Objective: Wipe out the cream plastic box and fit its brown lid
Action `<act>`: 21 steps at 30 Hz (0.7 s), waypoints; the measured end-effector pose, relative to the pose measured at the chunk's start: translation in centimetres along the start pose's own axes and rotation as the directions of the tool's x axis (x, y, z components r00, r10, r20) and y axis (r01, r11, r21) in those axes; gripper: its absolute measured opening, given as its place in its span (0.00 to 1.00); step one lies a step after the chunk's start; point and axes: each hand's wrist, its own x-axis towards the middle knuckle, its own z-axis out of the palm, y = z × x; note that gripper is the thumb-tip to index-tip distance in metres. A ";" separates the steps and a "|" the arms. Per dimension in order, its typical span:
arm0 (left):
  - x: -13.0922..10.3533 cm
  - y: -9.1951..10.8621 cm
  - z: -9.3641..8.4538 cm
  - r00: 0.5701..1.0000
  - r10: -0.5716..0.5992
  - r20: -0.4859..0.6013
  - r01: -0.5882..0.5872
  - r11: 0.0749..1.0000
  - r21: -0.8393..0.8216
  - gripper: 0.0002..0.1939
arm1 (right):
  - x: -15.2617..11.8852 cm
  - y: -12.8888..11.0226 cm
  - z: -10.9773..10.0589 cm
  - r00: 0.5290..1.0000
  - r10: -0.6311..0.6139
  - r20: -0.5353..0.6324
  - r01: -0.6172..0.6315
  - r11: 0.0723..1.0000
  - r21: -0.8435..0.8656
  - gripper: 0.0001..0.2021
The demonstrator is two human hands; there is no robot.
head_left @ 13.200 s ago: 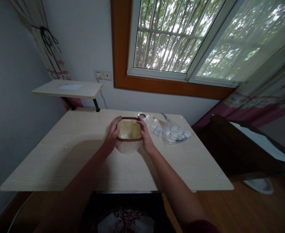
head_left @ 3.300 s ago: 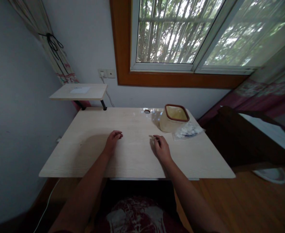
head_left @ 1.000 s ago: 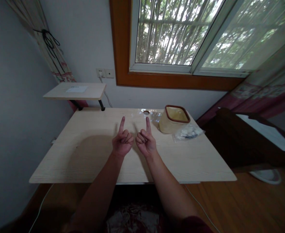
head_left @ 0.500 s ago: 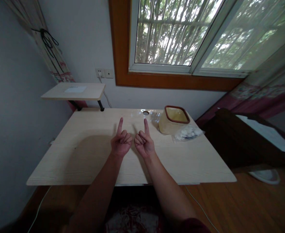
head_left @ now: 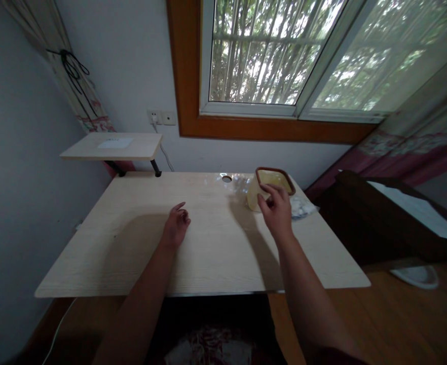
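My right hand (head_left: 275, 208) hovers in front of a cream-coloured bin (head_left: 253, 195) with a brown rim. Its fingers are bent, a gap shows between thumb and index finger, and nothing is in it. Whether it touches the bin I cannot tell. Beside the bin, partly behind my right hand, lies a clear plastic bag (head_left: 302, 208) with whitish contents. Over the middle left of the pale wooden desk (head_left: 216, 243), my left hand (head_left: 177, 224) is loosely curled with its fingers apart, holding nothing.
A small raised shelf (head_left: 140, 147) with a paper label (head_left: 115, 143) stands at the desk's back left. A cable hole (head_left: 227, 179) lies near the back edge. Right of the desk is a dark piece of furniture (head_left: 364, 218). Behind are a window (head_left: 257, 61) and wall sockets (head_left: 161, 117).
Both hands were side by side over the desk's middle with index fingers pointing up. My right hand has moved right to the bin; my left has shifted slightly left and relaxed.
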 end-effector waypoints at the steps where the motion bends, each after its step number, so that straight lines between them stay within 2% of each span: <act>1: -0.1 -0.1 0.2 1.000 0.010 -0.003 -0.010 0.999 0.031 0.20 | 0.5 0.6 -0.6 0.999 -0.014 0.030 0.016 0.997 -0.070 0.18; 4: -0.3 -0.6 0.6 0.998 0.057 0.018 -0.059 0.989 0.137 0.17 | 1.4 2.3 -1.4 0.988 0.004 0.157 0.044 0.953 -0.298 0.22; 6: -0.5 -1.0 0.6 0.996 0.085 0.040 -0.091 0.973 0.212 0.15 | 1.5 3.2 -1.2 0.972 0.044 0.230 0.055 0.913 -0.405 0.21; 10: -0.5 -1.6 0.2 0.991 0.108 0.085 -0.130 0.935 0.330 0.13 | 1.3 3.7 -0.6 0.969 0.100 0.227 0.019 0.883 -0.469 0.13; 16: -0.5 -1.7 0.0 0.988 0.110 0.104 -0.142 0.915 0.378 0.11 | 1.1 1.8 0.0 0.984 -0.009 0.179 0.049 0.975 -0.217 0.11; 18: -0.6 -1.6 0.1 0.988 0.121 0.101 -0.151 0.913 0.380 0.12 | 1.0 0.9 0.4 0.970 -0.074 0.232 0.099 0.990 -0.098 0.09; 21: -0.7 -1.5 0.3 0.984 0.150 0.097 -0.175 0.915 0.363 0.12 | 0.9 -0.4 1.5 0.920 -0.196 0.339 0.184 0.981 0.069 0.09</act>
